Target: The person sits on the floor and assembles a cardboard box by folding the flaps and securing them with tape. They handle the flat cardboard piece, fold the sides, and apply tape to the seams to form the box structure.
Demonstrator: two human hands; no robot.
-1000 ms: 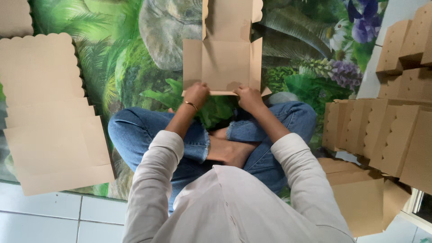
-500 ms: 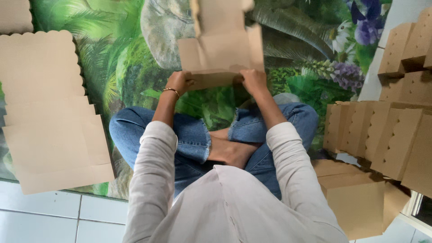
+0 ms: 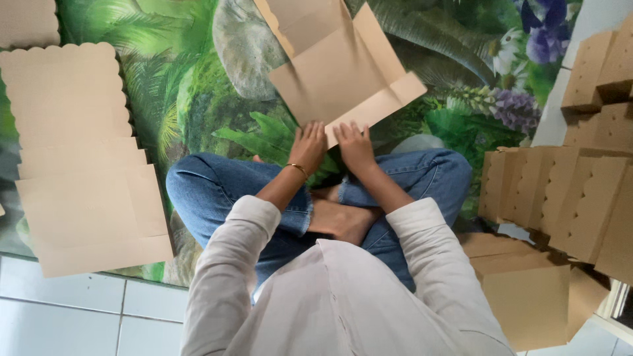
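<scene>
The person sits cross-legged on a mat [image 3: 198, 99] printed with green leaves and flowers, and both hands work a flat cardboard blank [image 3: 336, 72] that lies on the mat just beyond the knees. The left hand [image 3: 308, 146] rests with its fingers [image 3: 314, 129] spread and flat, their tips touching the blank's near edge. The right hand [image 3: 356, 146] lies just beside it, fingers [image 3: 348, 130] likewise spread and pressing down on the near fold strip. Neither hand grips anything; both lie open, palms down, touching the card.

The blank lies straight ahead of the fingers, on the far side of them. Its long axis runs obliquely, from near the hands up and away toward the far edge of the view, with the near fold strip slanting up to the right. Its side flaps are raised a little from the mat. The two hands are about equally near, each on its own side of the blank's near corner, the right one further onto the strip.

To the left, well apart from the hands, a stack of flat blanks [image 3: 79, 158] with scalloped edges lies on the mat. To the right stand rows of folded boxes [image 3: 567, 198], and one closed box [image 3: 521, 290] sits nearest the person's right elbow.
</scene>
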